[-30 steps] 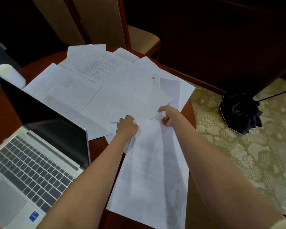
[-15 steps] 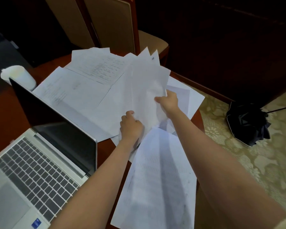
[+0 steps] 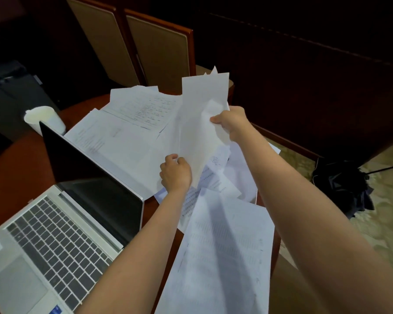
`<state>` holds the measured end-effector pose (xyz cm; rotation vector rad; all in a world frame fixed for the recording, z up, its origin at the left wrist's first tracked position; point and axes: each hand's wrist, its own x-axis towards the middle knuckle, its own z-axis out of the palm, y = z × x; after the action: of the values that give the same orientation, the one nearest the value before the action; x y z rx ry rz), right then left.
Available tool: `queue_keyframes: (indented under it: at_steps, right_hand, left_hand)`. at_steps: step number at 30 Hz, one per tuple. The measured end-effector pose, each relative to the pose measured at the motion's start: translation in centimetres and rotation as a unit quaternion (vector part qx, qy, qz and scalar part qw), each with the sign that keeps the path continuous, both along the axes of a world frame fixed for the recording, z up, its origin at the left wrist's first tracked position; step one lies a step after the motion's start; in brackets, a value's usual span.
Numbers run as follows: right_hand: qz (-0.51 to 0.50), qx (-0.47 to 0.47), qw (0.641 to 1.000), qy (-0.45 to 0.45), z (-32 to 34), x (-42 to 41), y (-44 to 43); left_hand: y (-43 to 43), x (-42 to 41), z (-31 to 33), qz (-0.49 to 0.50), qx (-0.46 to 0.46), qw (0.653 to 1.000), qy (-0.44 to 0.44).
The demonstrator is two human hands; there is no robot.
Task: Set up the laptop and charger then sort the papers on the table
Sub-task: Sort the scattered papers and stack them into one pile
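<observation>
A bundle of white papers [image 3: 200, 123] stands lifted off the table, nearly upright. My right hand [image 3: 233, 123] grips its upper right edge; my left hand [image 3: 176, 173] grips its lower left corner. More printed sheets [image 3: 132, 130] lie spread flat over the round wooden table [image 3: 23, 159] behind. A long printed sheet [image 3: 222, 250] lies near me under my arms, hanging over the table edge. An open silver laptop [image 3: 55, 234] with a dark screen sits at the left. No charger is visible.
A white cup [image 3: 43, 118] stands behind the laptop lid. Two wooden chairs with tan pads [image 3: 159, 48] are at the far side. A black folded umbrella [image 3: 343, 186] lies on the patterned carpet [image 3: 383, 223] to the right.
Both hands have raised the bundle of papers from flat on the table to nearly upright; my right hand rose further and higher than my left. Sheets underneath are now uncovered.
</observation>
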<state>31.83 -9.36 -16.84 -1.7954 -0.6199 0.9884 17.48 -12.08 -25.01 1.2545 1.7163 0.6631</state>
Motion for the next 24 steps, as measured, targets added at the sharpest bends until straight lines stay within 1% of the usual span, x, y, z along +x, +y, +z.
queue_keyframes:
  at_steps: [2,5,7,9,10,13,15,17,20,22,24]
  right_hand:
    - [-0.008,0.003,1.000,0.007,0.7,0.6,-0.9]
    - [-0.045,0.002,0.998,0.041,0.9,1.8,-3.4]
    - [-0.079,-0.003,0.995,0.064,0.4,2.9,-5.7]
    - [-0.119,-0.005,0.988,0.101,-1.2,4.0,-8.4]
    - [-0.138,-0.009,0.982,0.125,-2.3,4.5,-9.9]
    - [-0.173,-0.050,0.965,0.189,-6.7,5.7,-13.6]
    - [-0.185,-0.092,0.958,0.201,-9.3,5.6,-16.0]
    - [-0.190,-0.131,0.951,0.205,-11.5,5.0,-18.3]
    - [-0.182,-0.186,0.950,0.173,-13.6,3.6,-21.3]
    - [-0.210,-0.170,0.949,0.163,-14.1,2.8,-22.7]
    - [-0.238,-0.147,0.956,0.091,-14.4,2.3,-23.7]
  left_hand:
    - [-0.2,-0.1,0.3,-0.001,-0.004,1.000,0.001]
    - [-0.9,-0.2,0.4,-0.001,-0.003,1.000,0.000]
    - [-1.7,-0.3,0.1,0.002,-0.003,1.000,-0.001]
    - [-2.8,-0.4,-0.4,0.021,-0.025,0.999,-0.012]
    - [-3.4,-0.5,-0.6,0.039,-0.050,0.997,-0.033]
    - [-4.4,0.0,-1.0,0.091,-0.125,0.976,-0.154]
    - [-4.7,0.1,-1.7,0.088,-0.172,0.961,-0.196]
    - [-5.1,-0.2,-2.4,0.036,-0.187,0.968,-0.161]
    - [-6.0,-1.1,-3.5,-0.030,-0.154,0.983,-0.095]
    - [-6.7,-1.6,-3.7,-0.047,-0.139,0.986,-0.079]
    - [-7.3,-2.1,-3.5,-0.072,-0.139,0.986,-0.058]
